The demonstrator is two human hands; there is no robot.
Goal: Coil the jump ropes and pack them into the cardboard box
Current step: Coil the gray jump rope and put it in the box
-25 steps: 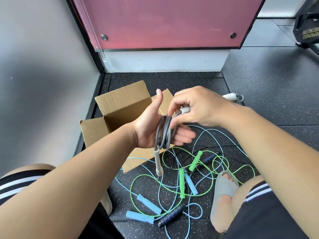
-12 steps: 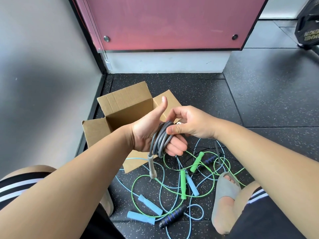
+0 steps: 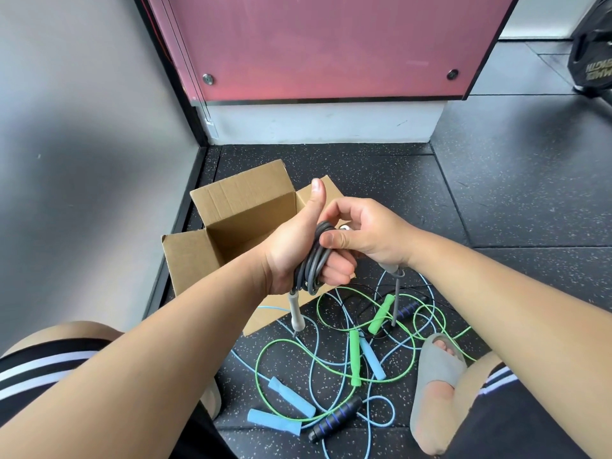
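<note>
We hold the grey jump rope (image 3: 313,260) in front of the open cardboard box (image 3: 238,197), just above its near edge. Our left hand (image 3: 288,253) is closed round the coiled loops, fingers curled through them and thumb pointing up. One grey handle (image 3: 295,313) hangs straight down from this coil, in front of the box's near wall. Our right hand (image 3: 367,233), to the right of the box, grips the rope's second handle (image 3: 392,268), its thumb pressing on the top of the coil. On the dark floor (image 3: 496,193) in front of the box and to its right lie a green jump rope (image 3: 354,357), a blue jump rope (image 3: 275,422) and a black handle (image 3: 336,414), all tangled together.
</note>
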